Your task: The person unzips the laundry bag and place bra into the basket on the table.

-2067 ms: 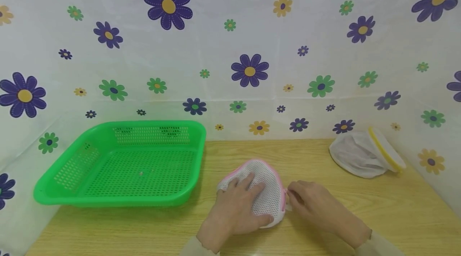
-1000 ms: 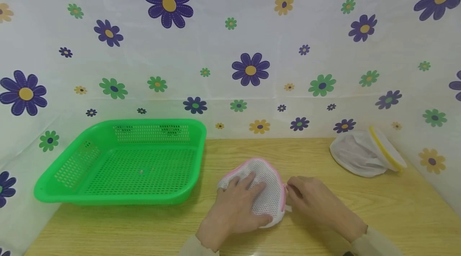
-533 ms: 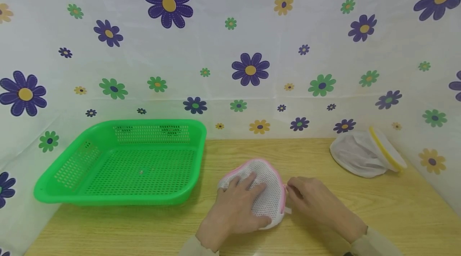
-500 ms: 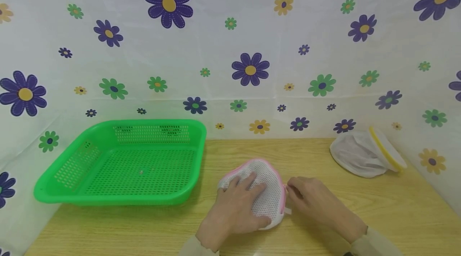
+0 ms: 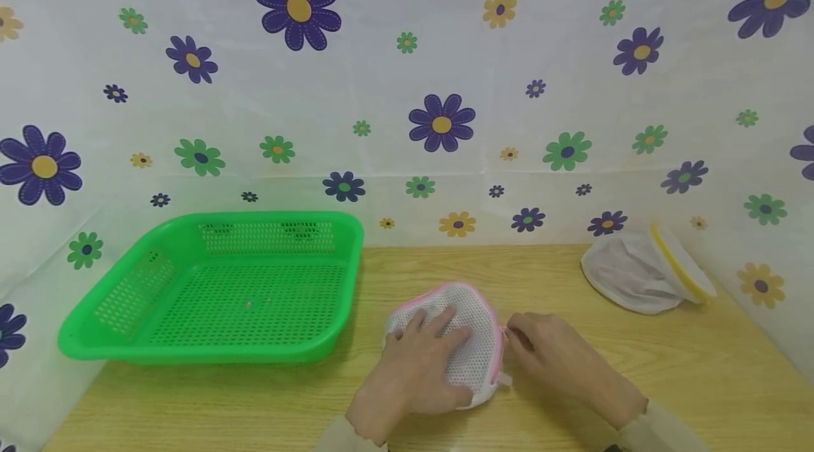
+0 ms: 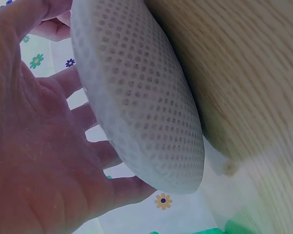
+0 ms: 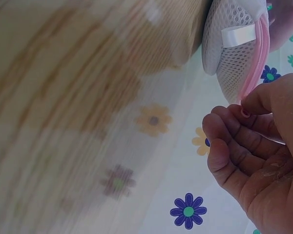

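Note:
A white mesh laundry bag (image 5: 477, 353) with a pink zipper edge lies on the wooden table in the head view, right of centre. Spread across its top is my left hand (image 5: 420, 367), fingers straight and apart; the left wrist view shows the padded mesh side (image 6: 136, 97) beneath those fingers. At the bag's right edge my right hand (image 5: 559, 357) pinches the small pink zipper pull (image 7: 245, 113) between thumb and index finger, the other fingers curled. Just beside the pink zipper (image 7: 260, 53), a white fabric tag (image 7: 239, 36) sticks out from the mesh.
On the left stands a green perforated plastic basket (image 5: 210, 353). A second white mesh bag (image 5: 626, 272) with a yellow rim lies at the back right of the table (image 5: 509, 275). Behind everything hangs a white flower-print sheet (image 5: 375, 85).
The laundry bag's near end has shifted slightly toward the person, and the white tag shows more clearly. My left hand stays on the bag; my right hand keeps pinching the pull.

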A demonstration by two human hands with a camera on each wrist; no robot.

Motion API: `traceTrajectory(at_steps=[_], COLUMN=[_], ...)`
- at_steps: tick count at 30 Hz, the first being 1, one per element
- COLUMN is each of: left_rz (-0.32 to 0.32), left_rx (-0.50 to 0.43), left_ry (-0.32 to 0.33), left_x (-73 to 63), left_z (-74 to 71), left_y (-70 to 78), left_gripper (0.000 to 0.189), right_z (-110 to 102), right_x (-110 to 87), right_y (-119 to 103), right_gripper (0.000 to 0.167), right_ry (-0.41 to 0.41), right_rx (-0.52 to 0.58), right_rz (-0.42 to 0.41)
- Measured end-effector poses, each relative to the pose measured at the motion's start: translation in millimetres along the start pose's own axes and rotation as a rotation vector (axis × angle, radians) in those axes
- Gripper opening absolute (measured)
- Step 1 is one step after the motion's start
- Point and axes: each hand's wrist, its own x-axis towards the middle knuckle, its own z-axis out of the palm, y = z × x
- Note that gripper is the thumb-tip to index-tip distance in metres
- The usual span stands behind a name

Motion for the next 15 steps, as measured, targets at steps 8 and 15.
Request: traceTrajectory(at_steps=[8, 15], left_rz=[-0.009, 0.005], left_rx=[-0.011, -0.003], left_ry=[-0.03, -0.02], left_x=[1.3, 0.3], left_z=[0.8, 1.0], left_y=[1.2, 2.9], left_gripper=[0.076, 0.076], right_z=[-1.0, -1.7], right_x=[1.2, 1.2], right_y=[0.7, 1.3], right_gripper=[0.006, 0.007], right_ry=[-0.003, 0.02], right_rx=[0.002, -0.01], right_rz=[-0.005, -0.016])
